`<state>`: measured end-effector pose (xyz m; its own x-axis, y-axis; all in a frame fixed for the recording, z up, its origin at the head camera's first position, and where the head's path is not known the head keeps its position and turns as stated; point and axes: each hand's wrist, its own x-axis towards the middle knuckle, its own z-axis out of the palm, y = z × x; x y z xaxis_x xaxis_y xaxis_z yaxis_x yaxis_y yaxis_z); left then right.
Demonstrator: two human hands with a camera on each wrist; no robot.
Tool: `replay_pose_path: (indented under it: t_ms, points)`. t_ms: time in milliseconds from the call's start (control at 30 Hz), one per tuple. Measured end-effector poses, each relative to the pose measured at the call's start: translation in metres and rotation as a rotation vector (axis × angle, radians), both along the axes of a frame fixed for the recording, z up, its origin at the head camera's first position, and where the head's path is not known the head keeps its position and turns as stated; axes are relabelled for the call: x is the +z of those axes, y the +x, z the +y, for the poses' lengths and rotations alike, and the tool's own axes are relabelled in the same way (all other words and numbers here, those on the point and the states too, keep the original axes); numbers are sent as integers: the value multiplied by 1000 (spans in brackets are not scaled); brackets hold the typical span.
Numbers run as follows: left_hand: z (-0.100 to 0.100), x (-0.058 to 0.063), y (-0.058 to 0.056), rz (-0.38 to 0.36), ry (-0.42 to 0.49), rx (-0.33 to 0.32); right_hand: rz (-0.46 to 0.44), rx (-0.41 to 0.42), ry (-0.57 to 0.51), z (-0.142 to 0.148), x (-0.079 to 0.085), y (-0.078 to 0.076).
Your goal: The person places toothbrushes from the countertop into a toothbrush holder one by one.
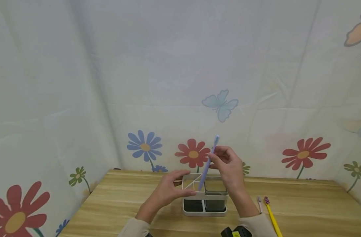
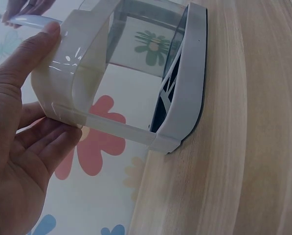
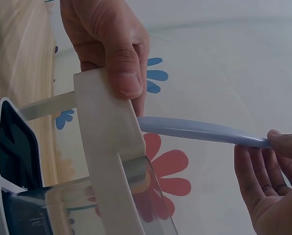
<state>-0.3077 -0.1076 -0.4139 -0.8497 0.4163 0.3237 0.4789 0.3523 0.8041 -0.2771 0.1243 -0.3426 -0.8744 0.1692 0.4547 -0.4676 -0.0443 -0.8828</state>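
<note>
A white toothbrush holder [image 1: 219, 197] with a divided top and dark base stands on the table; a clear cup [image 1: 215, 204] sits in its right side. My left hand [image 1: 167, 188] grips the left end of its top frame, thumb in front and fingers behind. In my right hand [image 1: 230, 166], a lavender toothbrush [image 1: 206, 171] is pinched between thumb and fingers, tilted, bristle head up. Its lower end is at the holder's top, beside the white dividers. In the right wrist view the toothbrush handle [image 3: 199, 130] reaches the top frame [image 3: 104, 127]; its tip is hidden there.
On the wooden table [image 1: 118, 197], right of the holder, lie a yellow toothbrush [image 1: 273, 219] and a small pale toothbrush [image 1: 260, 204]. A black device with a yellow label [image 1: 236, 234] shows by the right wrist. A flowered curtain [image 1: 168, 82] hangs behind the table.
</note>
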Motion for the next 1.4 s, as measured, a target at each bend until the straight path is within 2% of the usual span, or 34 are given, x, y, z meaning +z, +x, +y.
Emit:
replay_pose_path:
  t_ms: [133,467,1033,1400]
  points:
    - [0,0,0,0,10,-9,-21,-7,27,-3,-3,-1]
    - [0,0,0,9,25,-23,-75,44,100,-8,-14,-4]
    - [0,0,-1,14,6,-13,-80,185,252,-10,-26,-6]
    - [-1,1,1,5,12,-16,-54,191,403,-9,-32,-7]
